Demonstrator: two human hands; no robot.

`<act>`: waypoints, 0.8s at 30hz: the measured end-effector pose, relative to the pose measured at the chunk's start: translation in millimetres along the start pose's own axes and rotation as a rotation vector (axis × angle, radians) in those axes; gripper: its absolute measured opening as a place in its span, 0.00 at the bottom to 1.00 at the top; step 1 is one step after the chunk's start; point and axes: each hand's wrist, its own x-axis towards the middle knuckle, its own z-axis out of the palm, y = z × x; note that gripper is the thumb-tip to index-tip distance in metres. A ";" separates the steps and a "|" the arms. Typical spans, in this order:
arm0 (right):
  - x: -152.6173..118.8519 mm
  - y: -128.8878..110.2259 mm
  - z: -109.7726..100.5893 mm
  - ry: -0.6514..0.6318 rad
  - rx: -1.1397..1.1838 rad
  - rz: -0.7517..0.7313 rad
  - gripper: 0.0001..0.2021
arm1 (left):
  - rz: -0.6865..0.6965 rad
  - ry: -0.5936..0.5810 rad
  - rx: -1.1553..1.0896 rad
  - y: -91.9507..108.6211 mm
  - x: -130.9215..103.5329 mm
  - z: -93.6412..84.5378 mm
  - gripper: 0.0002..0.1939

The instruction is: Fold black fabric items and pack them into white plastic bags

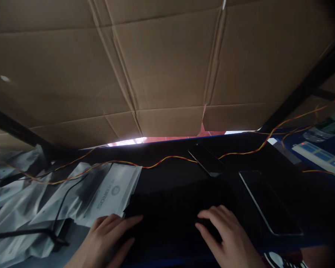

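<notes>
My left hand (107, 236) is low at the left of centre, its index finger stretched out and its thumb apart, by the dark edge of something black beside a white printed packet (113, 191). My right hand (226, 232) is at the right of centre, fingers curved, with a gap between thumb and index finger. Between the hands the surface is too dark to tell whether a black item lies there. A dark phone (205, 160) lies beyond the right hand. To the right of that hand is a flat, clear-edged black panel (269, 203).
Clear plastic bags (30, 208) and a black cable (61, 203) lie at the left. A twisted red-yellow wire (167, 157) crosses behind. Cardboard (167, 67) hangs over the far edge. A white power strip (315, 153) is at the right, a shoe (279, 259) below.
</notes>
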 end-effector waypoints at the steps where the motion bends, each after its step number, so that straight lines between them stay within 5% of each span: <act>1: 3.1 -2.1 5.2 0.040 -0.032 0.023 0.10 | -0.020 0.039 0.026 6.0 8.7 -1.3 0.24; 7: 7.1 -6.7 25.1 0.168 -0.126 0.102 0.18 | 0.169 0.123 0.225 50.4 48.9 28.7 0.31; 12: -10.6 26.5 -0.1 0.302 -0.202 0.292 0.23 | 0.279 0.108 0.324 57.9 46.7 60.4 0.28; 17: -27.7 56.0 -12.6 0.211 -0.287 0.479 0.31 | 0.334 0.126 0.187 72.3 48.2 63.1 0.30; 24: -7.5 40.4 -20.5 0.258 -0.030 0.537 0.21 | 0.278 -0.013 0.079 101.6 67.4 96.8 0.30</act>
